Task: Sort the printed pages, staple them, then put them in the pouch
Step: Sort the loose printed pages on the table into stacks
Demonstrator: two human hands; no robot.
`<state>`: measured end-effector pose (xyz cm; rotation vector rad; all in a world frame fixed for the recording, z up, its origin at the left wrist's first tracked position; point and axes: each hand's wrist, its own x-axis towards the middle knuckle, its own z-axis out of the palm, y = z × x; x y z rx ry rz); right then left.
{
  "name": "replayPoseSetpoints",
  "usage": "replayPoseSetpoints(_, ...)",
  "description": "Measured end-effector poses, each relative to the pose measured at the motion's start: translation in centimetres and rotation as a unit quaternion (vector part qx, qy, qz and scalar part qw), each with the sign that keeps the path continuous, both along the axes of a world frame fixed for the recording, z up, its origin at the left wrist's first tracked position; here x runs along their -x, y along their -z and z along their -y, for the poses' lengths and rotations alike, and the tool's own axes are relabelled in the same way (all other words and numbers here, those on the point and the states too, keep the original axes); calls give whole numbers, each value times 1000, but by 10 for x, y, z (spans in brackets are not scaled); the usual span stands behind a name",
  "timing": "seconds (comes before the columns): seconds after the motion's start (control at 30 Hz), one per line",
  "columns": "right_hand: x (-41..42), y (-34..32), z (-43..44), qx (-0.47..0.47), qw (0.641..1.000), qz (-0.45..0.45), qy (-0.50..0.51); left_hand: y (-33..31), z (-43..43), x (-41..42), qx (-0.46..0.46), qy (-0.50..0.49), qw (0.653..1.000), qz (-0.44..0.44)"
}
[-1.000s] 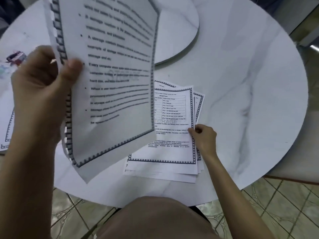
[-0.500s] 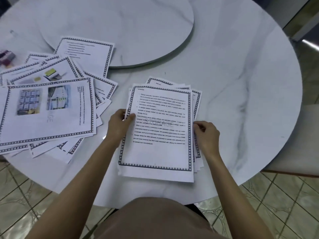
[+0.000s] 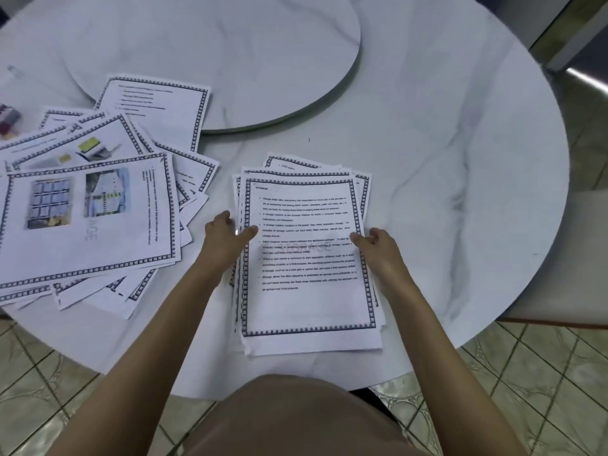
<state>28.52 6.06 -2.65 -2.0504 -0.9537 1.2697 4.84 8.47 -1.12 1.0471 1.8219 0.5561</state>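
Observation:
A stack of printed pages (image 3: 306, 304) with patterned borders lies on the white marble table (image 3: 444, 159) in front of me. Its top page carries text and a faint STORAGE watermark. My left hand (image 3: 227, 233) holds the stack's left edge, thumb lying on the top page. On the opposite edge my right hand (image 3: 378, 248) grips the pages, thumb on top. A loose spread of other printed pages (image 3: 98, 209), some with pictures, lies to the left. No pouch shows in view.
A round raised turntable (image 3: 230, 54) sits at the table's centre, its rim over one loose page's corner. A small dark and pink object (image 3: 8, 118) lies at the far left edge. Tiled floor and a chair seat (image 3: 559, 291) lie to the right.
My left hand brought the raised text page down onto the stack. Both hands now hold the stack's sides, and the pages have been squared up a little.

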Motion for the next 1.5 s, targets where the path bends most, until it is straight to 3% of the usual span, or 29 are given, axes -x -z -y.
replayPoseSetpoints(0.17, 2, -2, 4, -4, 997, -75, -18, -1, 6, 6, 32, 2, 999, 42)
replayPoseSetpoints(0.3, 0, -2, 10, -27, 998, -48, -43, 2, 19, 1, 18, 15, 995, 92)
replayPoseSetpoints(0.5, -16, -11, 8, -58, 993, -100, -35, 5, 28, -12, -47, -11, 993, 112)
replayPoseSetpoints(0.67, -23, -41, -18, -190, 981, -46, -8, -35, -3, -37, -171, -15, 981, 95)
replayPoseSetpoints(0.8, -25, -84, -38, -348, 937, -21, 20, -91, -25, -48, -309, -3, 944, 113)
replayPoseSetpoints(0.93, -21, -112, -39, -449, 890, -67, 39, -117, -22, -51, -399, -22, 901, 170)
replayPoseSetpoints(1.0, -19, -110, -35, -449, 887, -103, 24, -109, -17, -49, -399, -32, 899, 178)
replayPoseSetpoints(1.13, -15, -86, -24, -404, 897, -176, -1, -69, -5, -39, -330, -33, 927, 175)
replayPoseSetpoints(1.33, -12, -71, -18, -363, 919, -155, -13, -43, 4, -43, -297, -18, 944, 142)
replayPoseSetpoints(1.5, -11, -77, -17, -391, 906, -162, 6, -52, 4, -51, -315, -54, 934, 160)
